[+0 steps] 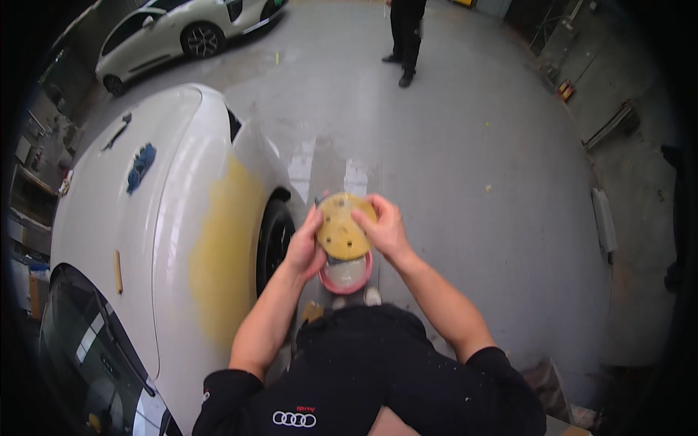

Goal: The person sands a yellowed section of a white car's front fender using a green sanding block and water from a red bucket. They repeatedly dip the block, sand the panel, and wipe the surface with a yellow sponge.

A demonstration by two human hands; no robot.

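A round yellow sanding disc (336,231) with several small dark holes is between my hands, in front of my body. My left hand (307,243) grips its left edge, with the thumb along the rim. At its upper right edge my right hand (384,227) pinches it, the thumb lying on the disc's face. What lies behind the disc is mostly hidden. Below it stands a pink-rimmed bucket (368,275) with cloudy liquid inside, partly covered by the disc and my left hand.
To my left stands a white car (178,145) with a yellowish patch (229,240) on its fender above the front wheel (275,243). A blue cloth (141,167) and a tan stick (118,272) lie on its hood. Farther off are another white car (156,43) and a person (407,33).
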